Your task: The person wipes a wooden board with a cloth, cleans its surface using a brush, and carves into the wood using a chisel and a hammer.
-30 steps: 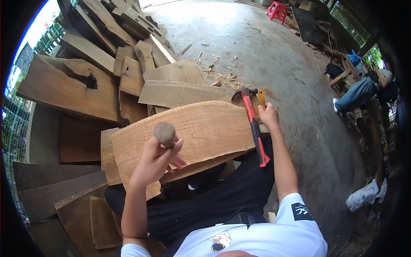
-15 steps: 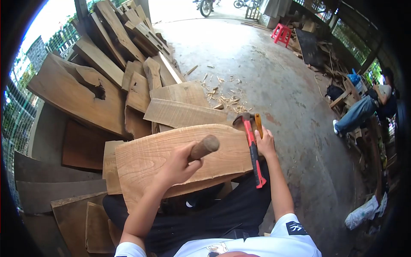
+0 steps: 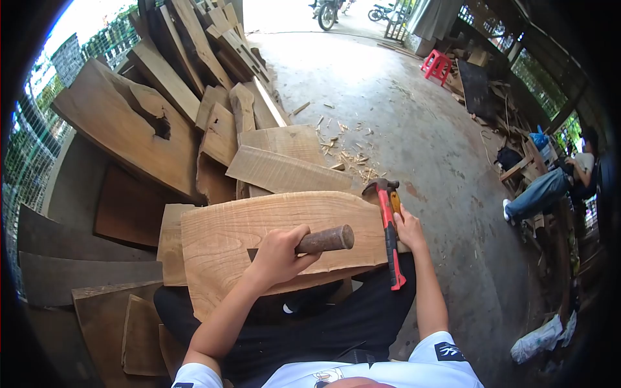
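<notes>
My left hand (image 3: 279,255) is wrapped round the thick, round wooden handle (image 3: 326,240) of a chisel-like tool above the board. Its dark flat end (image 3: 252,254) shows just left of my fist. Beneath lies a broad light-brown wooden board (image 3: 220,226), resting across in front of my lap. At the board's right end, a claw hammer (image 3: 391,236) with a red and black handle lies with its head away from me. My right hand (image 3: 409,231) is closed beside it on a tool with a yellow handle (image 3: 395,200); the rest of that tool is hidden.
Many planks and slabs (image 3: 129,129) lean and lie on the left. Wood chips (image 3: 349,155) litter the concrete floor (image 3: 446,194) ahead. A red stool (image 3: 437,66) stands at the far right, and a seated person (image 3: 550,184) is beside scrap wood on the right.
The wooden-handled tool has tilted from pointing up toward me to lying more level, its handle end now to the right. My right hand and the yellow handle have dropped slightly beside the hammer.
</notes>
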`<state>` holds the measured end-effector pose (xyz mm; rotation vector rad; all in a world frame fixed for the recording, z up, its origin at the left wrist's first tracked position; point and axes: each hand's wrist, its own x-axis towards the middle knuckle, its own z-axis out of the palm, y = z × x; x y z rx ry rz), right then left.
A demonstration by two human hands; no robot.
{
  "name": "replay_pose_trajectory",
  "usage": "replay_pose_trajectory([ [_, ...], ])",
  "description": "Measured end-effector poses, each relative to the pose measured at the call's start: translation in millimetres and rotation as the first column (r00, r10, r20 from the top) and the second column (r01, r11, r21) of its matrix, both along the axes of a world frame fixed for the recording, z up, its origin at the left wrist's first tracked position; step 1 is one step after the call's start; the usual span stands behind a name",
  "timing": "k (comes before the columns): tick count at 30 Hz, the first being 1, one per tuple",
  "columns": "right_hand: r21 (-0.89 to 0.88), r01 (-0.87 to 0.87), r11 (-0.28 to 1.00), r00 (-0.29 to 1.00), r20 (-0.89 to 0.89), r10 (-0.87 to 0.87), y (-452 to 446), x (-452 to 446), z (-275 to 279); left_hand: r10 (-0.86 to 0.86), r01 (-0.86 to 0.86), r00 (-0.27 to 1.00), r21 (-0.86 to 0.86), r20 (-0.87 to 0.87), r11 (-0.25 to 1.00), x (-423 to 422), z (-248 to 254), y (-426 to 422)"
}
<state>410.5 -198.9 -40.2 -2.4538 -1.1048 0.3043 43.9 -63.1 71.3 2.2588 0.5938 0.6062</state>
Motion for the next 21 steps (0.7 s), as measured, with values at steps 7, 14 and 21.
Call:
replay_pose_trajectory([
  [7, 0.056, -0.023, 0.998, 0.978, 0.206, 0.011, 36, -55, 46, -0.01, 0.021, 0.996, 0.122, -0.09, 0.992, 10, -5, 4],
  [14, -0.283, 0.039, 0.958, 0.928, 0.367, 0.07, 64, -48, 41, -0.163, 0.195, 0.966, 0.15, -0.203, 0.969, 28, -1, 6],
  [21, -0.28, -0.005, 0.96, 0.901, 0.414, 0.125, 70, -30, 21, -0.27, 0.28, 0.957, 0.096, -0.103, 0.955, 61, -22, 35],
])
